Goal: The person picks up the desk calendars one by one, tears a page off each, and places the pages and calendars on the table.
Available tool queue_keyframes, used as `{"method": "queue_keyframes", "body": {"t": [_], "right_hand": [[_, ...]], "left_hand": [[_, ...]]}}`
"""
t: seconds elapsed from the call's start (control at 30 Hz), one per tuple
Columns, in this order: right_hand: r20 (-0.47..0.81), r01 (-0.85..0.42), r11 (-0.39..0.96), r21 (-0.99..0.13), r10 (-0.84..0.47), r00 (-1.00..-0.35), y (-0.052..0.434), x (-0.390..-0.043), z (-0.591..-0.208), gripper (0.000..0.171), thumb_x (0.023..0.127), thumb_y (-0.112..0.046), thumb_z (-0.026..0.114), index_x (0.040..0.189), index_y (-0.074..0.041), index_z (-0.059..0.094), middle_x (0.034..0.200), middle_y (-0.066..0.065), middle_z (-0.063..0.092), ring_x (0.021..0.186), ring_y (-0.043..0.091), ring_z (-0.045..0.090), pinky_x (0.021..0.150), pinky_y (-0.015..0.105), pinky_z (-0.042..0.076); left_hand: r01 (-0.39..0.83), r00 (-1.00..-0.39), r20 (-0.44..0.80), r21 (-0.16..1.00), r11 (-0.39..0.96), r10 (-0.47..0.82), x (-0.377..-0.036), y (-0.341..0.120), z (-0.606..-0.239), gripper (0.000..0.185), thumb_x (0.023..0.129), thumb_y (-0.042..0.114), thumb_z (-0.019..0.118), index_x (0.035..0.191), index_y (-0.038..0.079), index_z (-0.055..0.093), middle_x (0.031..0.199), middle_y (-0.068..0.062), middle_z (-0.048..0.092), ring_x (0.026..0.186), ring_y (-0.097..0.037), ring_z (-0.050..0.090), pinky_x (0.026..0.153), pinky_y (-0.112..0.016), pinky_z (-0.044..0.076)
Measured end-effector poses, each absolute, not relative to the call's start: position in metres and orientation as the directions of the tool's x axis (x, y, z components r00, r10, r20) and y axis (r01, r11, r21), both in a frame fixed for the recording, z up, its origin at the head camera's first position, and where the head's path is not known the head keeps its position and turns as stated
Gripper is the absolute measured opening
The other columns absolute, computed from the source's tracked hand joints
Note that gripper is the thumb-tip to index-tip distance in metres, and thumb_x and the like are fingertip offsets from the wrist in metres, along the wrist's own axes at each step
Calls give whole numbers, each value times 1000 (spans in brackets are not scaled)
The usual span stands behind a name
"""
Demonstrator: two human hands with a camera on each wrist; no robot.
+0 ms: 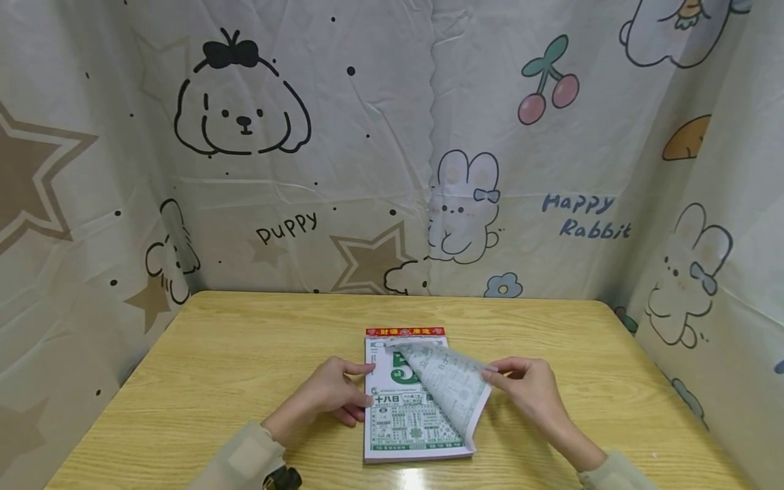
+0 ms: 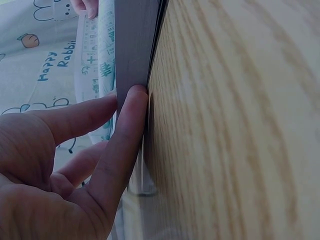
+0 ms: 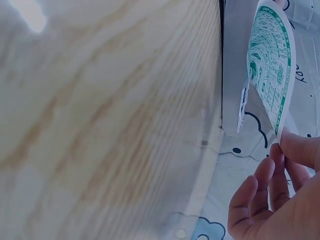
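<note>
A thick tear-off calendar [image 1: 401,425] with green print and a red header strip [image 1: 405,332] lies flat on the table. My left hand [image 1: 333,391] rests against its left side; the left wrist view shows fairly straight fingertips touching the pad's thick edge [image 2: 134,45]. At the right, my right hand [image 1: 531,388] pinches the corner of the top page [image 1: 453,384] between thumb and fingers. That page is lifted and folded over diagonally, its back showing, while a large green 5 on the sheet below is partly covered. In the right wrist view the page [image 3: 274,65] curves away from the pad.
The pale wood-grain table [image 1: 257,340] extends around the calendar on all sides. A cream cloth [image 1: 367,136] printed with cartoon animals and stars hangs behind and along both sides. A small dark object [image 1: 282,478] is at my left sleeve [image 1: 241,459].
</note>
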State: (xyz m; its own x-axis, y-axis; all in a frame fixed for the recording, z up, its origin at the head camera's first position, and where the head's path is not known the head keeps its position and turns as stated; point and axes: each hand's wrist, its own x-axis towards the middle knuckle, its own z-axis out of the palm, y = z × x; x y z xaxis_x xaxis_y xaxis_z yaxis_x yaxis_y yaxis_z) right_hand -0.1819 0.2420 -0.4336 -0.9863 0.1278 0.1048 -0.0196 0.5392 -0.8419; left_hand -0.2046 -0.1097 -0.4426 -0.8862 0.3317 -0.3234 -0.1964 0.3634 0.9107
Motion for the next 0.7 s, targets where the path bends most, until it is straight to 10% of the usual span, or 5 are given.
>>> {"method": "queue_keyframes", "body": {"t": [0.7], "right_hand": [[117, -17, 546, -837, 148, -982, 244, -179, -433, 18, 88, -14, 88, 99, -1, 83, 93, 6, 76, 75, 16, 60, 59, 21, 49]], "left_hand": [[-198, -888, -327, 906, 375, 322, -206, -109, -444, 65, 87, -2, 84, 148, 3, 60, 79, -14, 74, 59, -21, 72, 56, -38, 66]]}}
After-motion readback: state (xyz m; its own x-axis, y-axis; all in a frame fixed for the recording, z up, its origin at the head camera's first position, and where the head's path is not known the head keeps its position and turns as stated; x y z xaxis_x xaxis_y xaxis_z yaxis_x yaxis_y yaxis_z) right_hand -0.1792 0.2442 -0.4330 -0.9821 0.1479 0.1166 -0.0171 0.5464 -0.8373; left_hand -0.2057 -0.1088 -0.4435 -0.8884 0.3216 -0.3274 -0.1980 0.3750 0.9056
